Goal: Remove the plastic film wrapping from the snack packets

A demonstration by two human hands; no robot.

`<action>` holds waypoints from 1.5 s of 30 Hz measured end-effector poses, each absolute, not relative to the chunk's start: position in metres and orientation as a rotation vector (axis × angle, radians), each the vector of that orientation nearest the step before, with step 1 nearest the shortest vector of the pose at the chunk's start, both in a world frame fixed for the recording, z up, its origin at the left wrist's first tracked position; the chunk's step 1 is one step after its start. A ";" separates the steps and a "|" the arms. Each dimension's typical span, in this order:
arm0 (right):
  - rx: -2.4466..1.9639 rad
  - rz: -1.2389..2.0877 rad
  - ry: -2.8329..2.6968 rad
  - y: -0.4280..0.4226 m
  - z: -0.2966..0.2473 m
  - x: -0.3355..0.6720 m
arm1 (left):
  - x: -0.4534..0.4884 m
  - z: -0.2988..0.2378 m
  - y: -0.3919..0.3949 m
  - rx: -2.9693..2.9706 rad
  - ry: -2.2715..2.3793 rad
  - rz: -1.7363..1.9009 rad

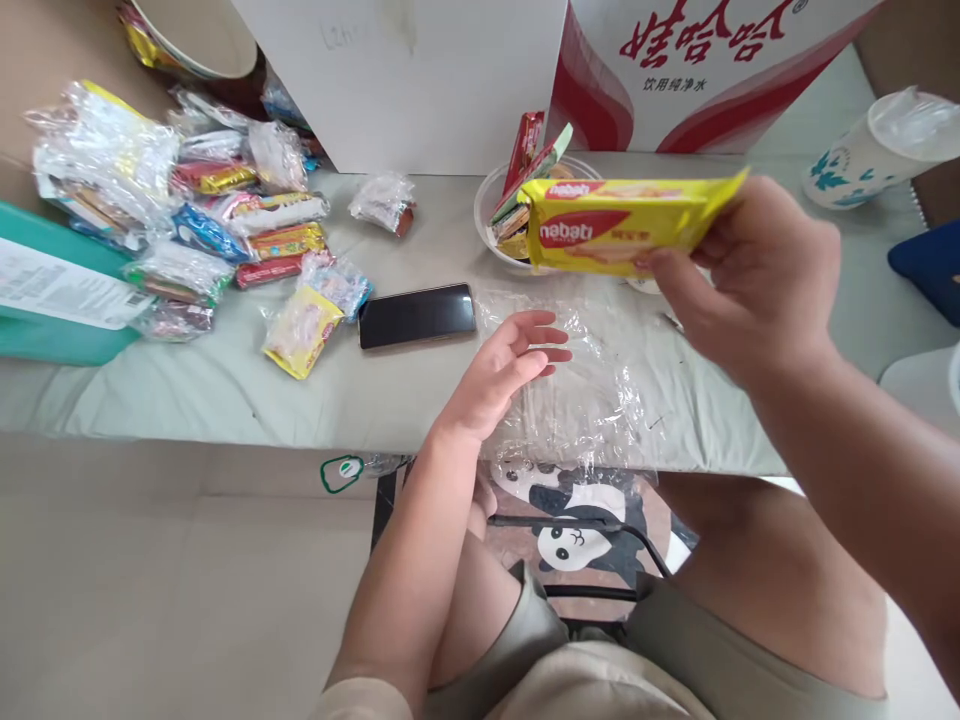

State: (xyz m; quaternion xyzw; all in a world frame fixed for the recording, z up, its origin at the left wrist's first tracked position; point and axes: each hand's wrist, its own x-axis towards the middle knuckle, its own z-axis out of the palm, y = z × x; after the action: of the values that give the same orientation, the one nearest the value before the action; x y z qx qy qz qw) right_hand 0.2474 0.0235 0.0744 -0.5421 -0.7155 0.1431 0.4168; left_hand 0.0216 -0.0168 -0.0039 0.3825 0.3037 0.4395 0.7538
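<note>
A yellow and red nabati wafer packet (pixel 611 225) is pinched by its right end in my right hand (pixel 765 270). The packet is held up in front of a clear round bowl (pixel 486 215) and hides part of it. Several wrapped snacks, one of them a red packet (pixel 525 145), stick out of that bowl. My left hand (pixel 506 375) holds nothing, its fingers apart, over a crinkled clear plastic bag (pixel 592 400) at the front of the covered surface. Left of this hand lies a black smartphone (pixel 417 316).
On the left sit a heap of wrapped snacks (pixel 217 210) and a green box (pixel 60 300). A white and red carton (pixel 450 80) stands at the back. At the right are a paper cup (pixel 862 150) and a dark blue object (pixel 930 265). One small packet (pixel 382 203) lies alone.
</note>
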 end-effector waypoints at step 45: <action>-1.784 0.012 -2.275 0.131 0.120 0.235 | 0.017 -0.001 -0.011 0.754 0.706 0.934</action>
State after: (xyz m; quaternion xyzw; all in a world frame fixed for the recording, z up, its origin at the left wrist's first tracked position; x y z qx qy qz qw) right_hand 0.2354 0.1310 0.1202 -0.6122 -0.7807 0.0041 0.1252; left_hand 0.0172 -0.0107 -0.0009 0.3471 0.3254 0.4301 0.7673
